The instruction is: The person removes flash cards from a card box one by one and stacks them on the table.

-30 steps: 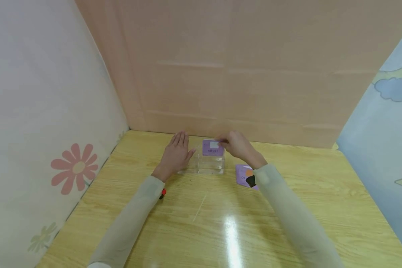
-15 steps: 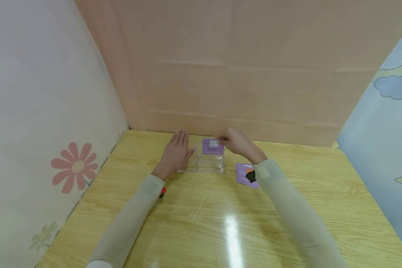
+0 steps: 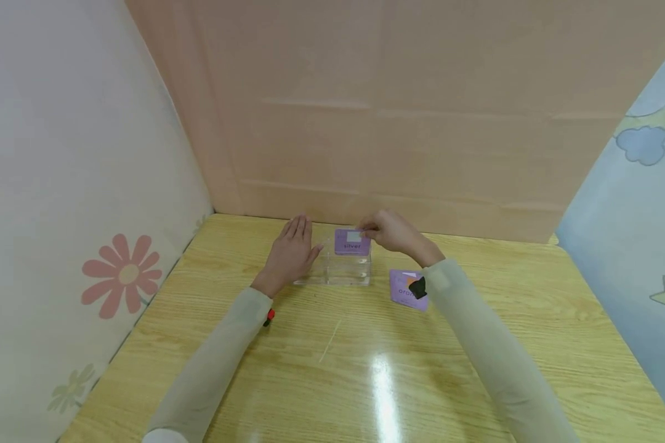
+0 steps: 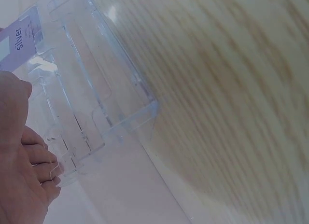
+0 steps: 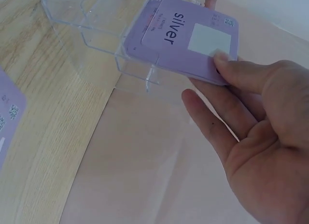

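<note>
A clear plastic tiered card holder [image 3: 348, 271] stands near the back of the table. Between thumb and fingers my right hand [image 3: 393, 235] pinches a purple card [image 3: 346, 248] printed "silver", upright at the holder's rear right slot. In the right wrist view the lower edge of that silver card [image 5: 181, 45] sits behind a clear wall of the holder [image 5: 87, 38]. My left hand [image 3: 289, 252] lies at the holder's left side, fingers straight and pointing to the back. The left wrist view shows the left fingers [image 4: 41, 161] against the holder's end.
Purple cards, the top one with an orange patch [image 3: 400, 296], lie on the wooden table [image 3: 288, 381] right of the holder, partly covered by the right wrist's dark device [image 3: 418, 288]. A pinkish backdrop [image 3: 366, 154] rises behind the table's back edge. Printed sheets flank both sides.
Both hands and the silver card stay almost where they were. The right forearm has shifted slightly right, so more of the orange card's print shows.
</note>
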`<state>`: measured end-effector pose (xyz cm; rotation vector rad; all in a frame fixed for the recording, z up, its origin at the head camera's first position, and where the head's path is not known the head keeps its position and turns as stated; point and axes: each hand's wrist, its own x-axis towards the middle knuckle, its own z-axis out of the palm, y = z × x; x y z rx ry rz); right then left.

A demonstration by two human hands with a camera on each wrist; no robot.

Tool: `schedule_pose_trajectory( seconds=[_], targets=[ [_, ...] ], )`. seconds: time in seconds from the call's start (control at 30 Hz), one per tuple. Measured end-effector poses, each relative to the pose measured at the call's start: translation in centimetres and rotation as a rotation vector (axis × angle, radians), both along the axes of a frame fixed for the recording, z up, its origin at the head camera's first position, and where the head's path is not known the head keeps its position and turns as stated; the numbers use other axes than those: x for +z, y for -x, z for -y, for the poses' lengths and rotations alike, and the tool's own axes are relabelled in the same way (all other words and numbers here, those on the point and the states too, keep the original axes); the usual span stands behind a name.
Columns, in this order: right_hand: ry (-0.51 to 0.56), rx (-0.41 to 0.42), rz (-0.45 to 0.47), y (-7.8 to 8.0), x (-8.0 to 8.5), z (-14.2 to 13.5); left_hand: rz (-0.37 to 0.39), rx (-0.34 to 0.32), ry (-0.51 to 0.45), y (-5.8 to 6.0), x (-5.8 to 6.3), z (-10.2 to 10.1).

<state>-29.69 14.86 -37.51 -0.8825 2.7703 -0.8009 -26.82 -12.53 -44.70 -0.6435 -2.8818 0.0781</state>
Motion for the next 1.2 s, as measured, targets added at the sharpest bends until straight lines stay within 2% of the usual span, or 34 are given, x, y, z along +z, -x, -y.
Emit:
schedule_pose_trajectory(
  seconds=[0.17, 0.4, 0.63, 1.0, 1.2],
  targets=[
    [0.047, 0.007, 0.028, 0.0, -0.2, -0.4, -0.011, 0.004, 0.013, -0.1, 0.0, 0.1],
    [0.076, -0.024, 0.044, -0.1, -0.5, -0.4, -0.02, -0.003, 0.001, 0.0, -0.1, 0.0],
    [0.142, -0.078, 0.067, -0.8, 0.1, -0.3, -0.011, 0.002, 0.005, 0.5, -0.6, 0.0],
    [0.244, -0.128, 0.04, -1.1, 0.7, -0.9, 0.006, 0.003, -0.008, 0.3, -0.3, -0.2],
    [0.314, -0.146, 0.061, -1.5, 1.1, -1.2, -0.004, -0.007, 0.0, 0.5, -0.4, -0.2]
  ],
)
